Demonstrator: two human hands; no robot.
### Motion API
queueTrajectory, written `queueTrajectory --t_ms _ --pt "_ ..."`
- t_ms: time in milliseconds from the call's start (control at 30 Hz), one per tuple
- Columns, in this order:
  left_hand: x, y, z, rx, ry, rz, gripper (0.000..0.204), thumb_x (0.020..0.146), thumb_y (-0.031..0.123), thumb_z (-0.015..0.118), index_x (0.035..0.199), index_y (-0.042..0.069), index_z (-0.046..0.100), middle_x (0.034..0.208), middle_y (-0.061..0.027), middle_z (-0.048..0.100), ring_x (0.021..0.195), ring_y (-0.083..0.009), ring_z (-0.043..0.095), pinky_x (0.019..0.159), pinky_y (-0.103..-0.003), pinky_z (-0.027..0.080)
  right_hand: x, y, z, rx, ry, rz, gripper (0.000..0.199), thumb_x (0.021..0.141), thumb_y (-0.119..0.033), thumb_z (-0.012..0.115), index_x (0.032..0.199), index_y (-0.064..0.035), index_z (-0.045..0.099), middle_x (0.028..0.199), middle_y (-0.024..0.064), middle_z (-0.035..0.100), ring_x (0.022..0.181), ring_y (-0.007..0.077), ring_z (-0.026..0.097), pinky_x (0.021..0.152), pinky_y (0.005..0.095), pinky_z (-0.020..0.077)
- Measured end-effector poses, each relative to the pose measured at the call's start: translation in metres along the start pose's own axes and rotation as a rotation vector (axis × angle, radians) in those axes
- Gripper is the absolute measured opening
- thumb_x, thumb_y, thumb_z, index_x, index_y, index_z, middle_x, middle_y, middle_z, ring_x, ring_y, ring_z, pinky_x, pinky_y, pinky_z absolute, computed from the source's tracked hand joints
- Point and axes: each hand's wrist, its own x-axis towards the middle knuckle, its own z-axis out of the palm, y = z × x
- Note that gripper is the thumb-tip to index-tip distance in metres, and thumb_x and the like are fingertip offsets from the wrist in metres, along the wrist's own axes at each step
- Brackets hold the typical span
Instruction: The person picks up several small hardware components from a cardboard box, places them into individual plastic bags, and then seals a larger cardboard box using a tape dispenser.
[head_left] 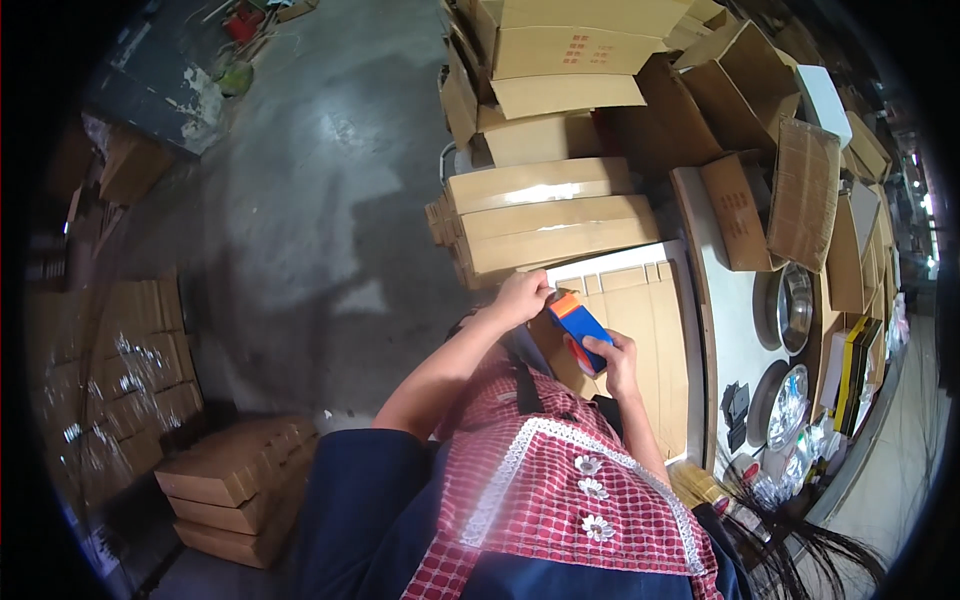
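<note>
In my right hand is a blue and orange tape dispenser, gripped around its body. Its orange end points up and left, toward my left hand. The fingers of that hand are pinched together just beside the orange end; what they hold, if anything, is too small to make out. Below both hands lies a flat brown cardboard piece with slots along its far edge, on a white-topped surface.
Taped flat cartons are stacked just beyond my hands, with open boxes farther back. A white table at right bears metal bowls and dark pieces. Stacked cartons stand on the floor at lower left.
</note>
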Motion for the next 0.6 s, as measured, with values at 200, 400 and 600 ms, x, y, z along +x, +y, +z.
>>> queueTrajectory --t_ms 200,400,600 --pt "-0.007 -0.015 0.002 -0.069 0.121 -0.022 0.021 0.089 0.021 0.069 0.086 0.002 0.061 0.076 -0.0179 0.065 0.073 -0.0355 0.066 0.067 -0.042 0.05 -0.033 0.032 -0.023 -0.113 0.059 0.05 0.025 0.075 -0.019 0.073 0.084 0.0041 0.072 0.074 0.0068 0.068 0.062 0.0114 0.058 0.057 0.0242 0.0434" --pt "-0.01 -0.006 -0.006 -0.11 0.041 -0.051 0.015 0.096 0.018 0.058 0.091 0.003 0.056 0.079 -0.0158 0.07 0.078 -0.0354 0.069 0.069 -0.043 0.053 -0.032 0.033 -0.017 -0.097 0.063 0.015 0.024 0.079 -0.019 0.072 0.086 0.0046 0.071 0.075 0.006 0.069 0.066 0.0109 0.06 0.063 0.0245 0.0466" --pt "-0.011 -0.021 0.009 0.021 0.173 0.003 0.016 0.093 0.02 0.062 0.091 0.005 0.058 0.078 -0.0179 0.068 0.079 -0.0367 0.068 0.069 -0.045 0.053 -0.03 0.032 -0.012 -0.009 0.045 -0.025 0.023 0.079 -0.017 0.072 0.086 0.0049 0.071 0.076 0.0059 0.069 0.067 0.0103 0.059 0.063 0.0244 0.0464"
